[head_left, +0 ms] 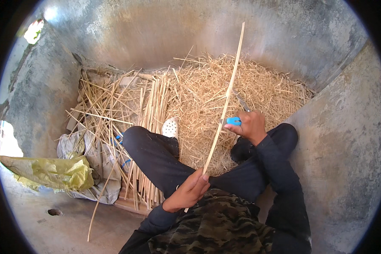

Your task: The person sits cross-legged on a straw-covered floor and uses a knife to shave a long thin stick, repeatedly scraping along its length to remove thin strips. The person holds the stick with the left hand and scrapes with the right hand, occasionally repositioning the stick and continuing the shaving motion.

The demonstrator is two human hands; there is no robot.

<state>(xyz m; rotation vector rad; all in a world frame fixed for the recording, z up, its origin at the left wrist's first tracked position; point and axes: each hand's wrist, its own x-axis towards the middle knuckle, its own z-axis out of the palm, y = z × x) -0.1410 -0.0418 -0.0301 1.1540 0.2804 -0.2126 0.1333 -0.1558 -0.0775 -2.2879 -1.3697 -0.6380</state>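
Note:
A long pale strip (217,137), which looks like bamboo, slants up and away from my lap. Near its lower end my left hand (190,189) is closed around it, and a short end sticks out below the fist. My right hand (252,125) grips a blue-ended cutting tool (233,121), whose small metal tip meets the strip about midway along. A slim grey metal blade (241,101) also projects from the right fist; whether it belongs to the same tool I cannot tell. The strip has a rougher, paler patch just above the tool.
Shavings (207,91) are heaped between and beyond my legs. A bundle of strips (154,106) lies left of the heap, with scattered strips beside it. Further left are a yellowish plastic sack (59,171) and grey cloth (103,169). Concrete walls (156,34) curve around me.

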